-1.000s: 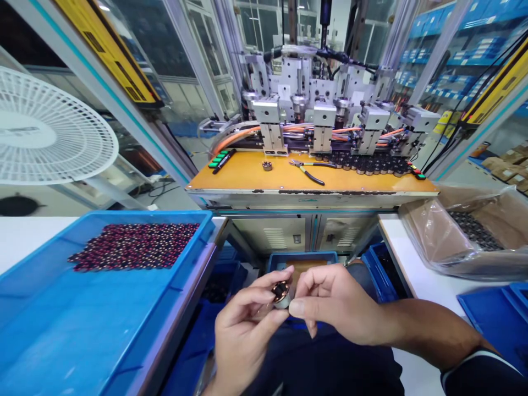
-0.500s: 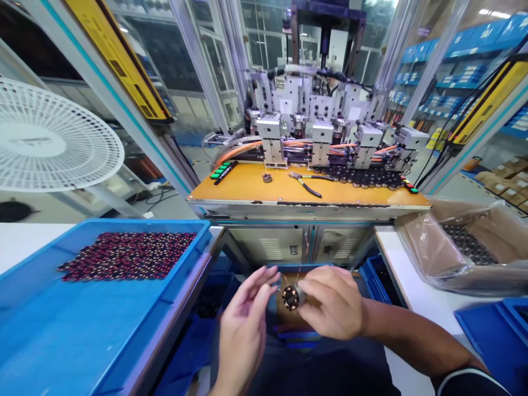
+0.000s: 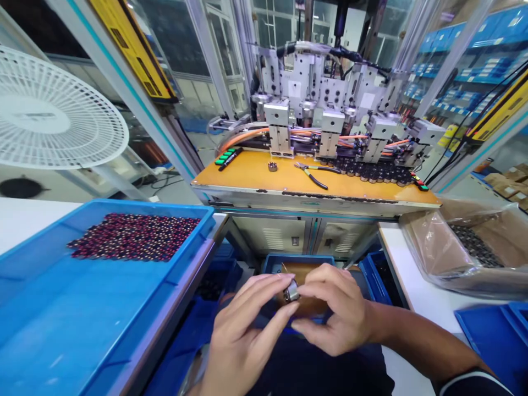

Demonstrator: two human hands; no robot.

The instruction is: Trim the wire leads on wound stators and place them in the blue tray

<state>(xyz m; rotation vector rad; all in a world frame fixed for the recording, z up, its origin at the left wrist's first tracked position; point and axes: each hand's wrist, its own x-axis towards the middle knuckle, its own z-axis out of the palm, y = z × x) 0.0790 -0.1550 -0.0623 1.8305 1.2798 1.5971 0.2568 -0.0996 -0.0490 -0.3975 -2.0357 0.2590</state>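
A small round metal part with copper windings (image 3: 291,291) sits between the fingertips of both my hands, low in the middle of the view. My left hand (image 3: 243,335) pinches it from the left with thumb and forefingers. My right hand (image 3: 334,313) curls round it from the right. The pair hover over a small blue bin (image 3: 274,263) under the machine bench. To my left a large blue tray (image 3: 53,324) carries a flat layer of several dark red wound parts (image 3: 134,236).
An orange-topped bench (image 3: 256,179) carries pliers (image 3: 311,171), a loose ring (image 3: 272,166) and a row of dark parts (image 3: 371,171) under a multi-head machine (image 3: 325,104). A plastic-lined carton (image 3: 466,247) is on the right table, a white fan (image 3: 53,121) at left.
My left hand, apart from the part half a second ago, has come back onto it. The part has turned so its metal side shows. The view has shifted a little.
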